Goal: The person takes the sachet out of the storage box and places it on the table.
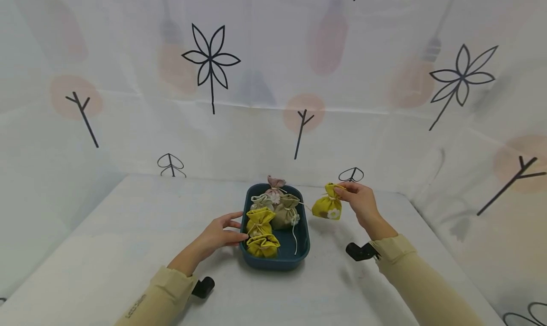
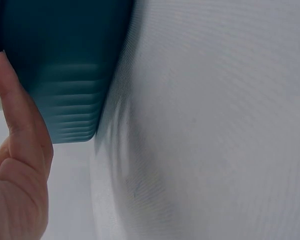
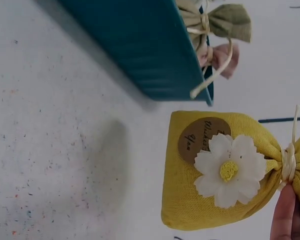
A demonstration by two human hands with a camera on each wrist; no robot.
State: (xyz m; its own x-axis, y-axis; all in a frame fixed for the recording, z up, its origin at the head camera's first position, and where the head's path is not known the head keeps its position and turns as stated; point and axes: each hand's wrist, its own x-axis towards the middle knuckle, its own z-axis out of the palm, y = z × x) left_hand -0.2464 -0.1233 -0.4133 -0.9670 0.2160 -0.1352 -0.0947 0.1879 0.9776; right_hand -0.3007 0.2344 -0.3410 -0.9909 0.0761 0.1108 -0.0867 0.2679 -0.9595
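Yellow pouch (image 1: 327, 207) hangs off the surface (image 1: 128, 231), pinched at its tied neck by right hand (image 1: 361, 202); fingers (image 3: 285, 215) clamped on the gathered top. Pouch's long axis approx. vertical, neck up, body below the fingers, flower side facing the person. It sits just right of tray (image 1: 302, 245), apart from the rim, level w/ the tray's far half. Left hand (image 1: 220, 235) rests against tray's left wall, fingers relaxed, holding nothing. Tray holds five other pouches. Right hand is nearer the pouch.
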